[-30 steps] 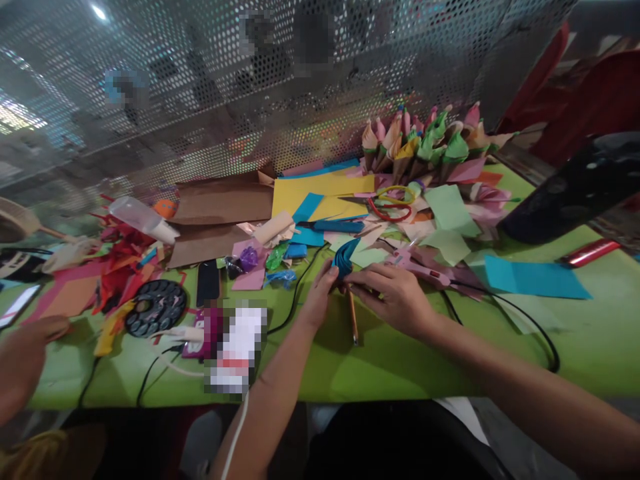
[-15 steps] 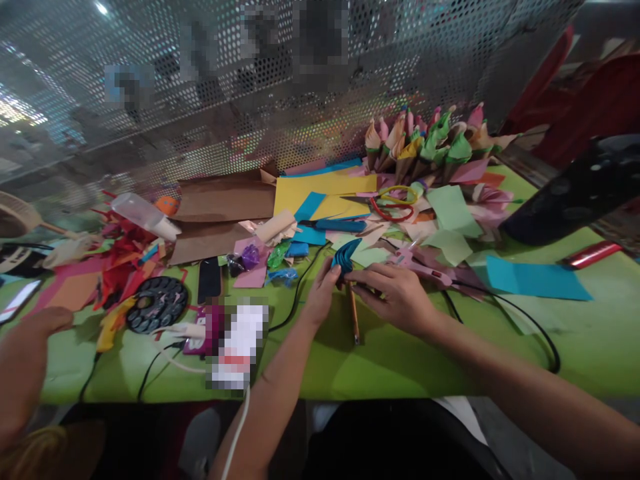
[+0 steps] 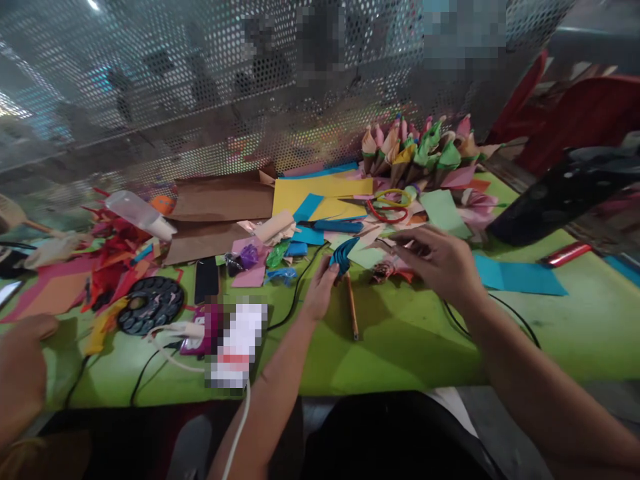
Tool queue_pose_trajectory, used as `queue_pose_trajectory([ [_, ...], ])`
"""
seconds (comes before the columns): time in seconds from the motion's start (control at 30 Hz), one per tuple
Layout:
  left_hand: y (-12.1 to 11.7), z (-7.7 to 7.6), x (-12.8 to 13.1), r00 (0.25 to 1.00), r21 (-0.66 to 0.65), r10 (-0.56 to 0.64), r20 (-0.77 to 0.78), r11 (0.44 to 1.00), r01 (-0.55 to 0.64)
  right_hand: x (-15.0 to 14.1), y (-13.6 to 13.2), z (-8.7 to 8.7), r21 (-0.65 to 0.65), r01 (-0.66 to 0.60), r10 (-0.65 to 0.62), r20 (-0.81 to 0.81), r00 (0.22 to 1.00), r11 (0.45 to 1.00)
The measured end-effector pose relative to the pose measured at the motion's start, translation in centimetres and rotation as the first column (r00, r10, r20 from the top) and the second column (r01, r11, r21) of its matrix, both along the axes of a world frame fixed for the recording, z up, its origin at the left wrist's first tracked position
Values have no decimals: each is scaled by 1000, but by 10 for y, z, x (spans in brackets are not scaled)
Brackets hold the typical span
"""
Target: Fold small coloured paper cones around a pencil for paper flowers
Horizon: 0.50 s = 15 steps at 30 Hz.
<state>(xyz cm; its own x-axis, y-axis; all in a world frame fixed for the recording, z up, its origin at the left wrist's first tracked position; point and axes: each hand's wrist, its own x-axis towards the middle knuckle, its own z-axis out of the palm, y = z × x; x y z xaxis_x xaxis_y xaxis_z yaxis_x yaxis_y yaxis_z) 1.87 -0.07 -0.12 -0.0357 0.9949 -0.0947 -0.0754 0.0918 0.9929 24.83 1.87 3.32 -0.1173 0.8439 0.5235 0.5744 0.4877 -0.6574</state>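
Observation:
My left hand (image 3: 321, 290) is closed, pinching a piece of layered blue paper (image 3: 343, 255) between thumb and fingers. Just below that paper a pencil (image 3: 353, 310) points toward me; whether it touches the paper I cannot tell. Farther right, my right hand (image 3: 437, 260) is raised over the table with curled fingers. What lies between them is hidden, and the pink glue gun seen there earlier does not show. Crumpled pinkish scraps (image 3: 383, 270) lie below its fingertips. Nearby are a blue-handled cutter (image 3: 337, 227) and scissors (image 3: 387, 212) with red and yellow handles.
Paper cones (image 3: 425, 150) with coloured tops stand at the back right. A dark bottle (image 3: 540, 200) leans at the right, near a blue sheet (image 3: 523, 275). Left are a phone (image 3: 240, 343) with a white cable, a round black tray (image 3: 151, 305) and another person's hand (image 3: 27, 343).
My right hand has left the blue paper and moved right and up, over the glue gun's spot. My left hand keeps holding the blue paper. The view has shifted slightly.

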Motion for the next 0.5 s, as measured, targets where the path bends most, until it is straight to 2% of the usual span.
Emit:
queue_pose_trajectory([
  [0.1,0,1,-1,998,76,-57,-1,995,57,33,0,-7,-48,153,-149,66,987,987],
  [0.2,1,1,-1,997,107,-82,10,991,80,65,-8,-20,-68,318,-305,153,940,946],
  [0.27,1,1,-1,995,135,-102,20,986,98,80,-15,-27,-98,386,-357,228,906,917],
  [0.37,2,1,-2,993,158,-114,26,981,108,86,-25,-35,-184,370,-316,268,910,911],
  [0.43,3,0,-2,993,151,-113,29,983,107,79,-28,-38,-211,293,-228,286,931,933],
  [0.5,4,-2,-3,994,143,-109,27,984,104,67,-26,-42,-204,214,-127,370,920,955],
])
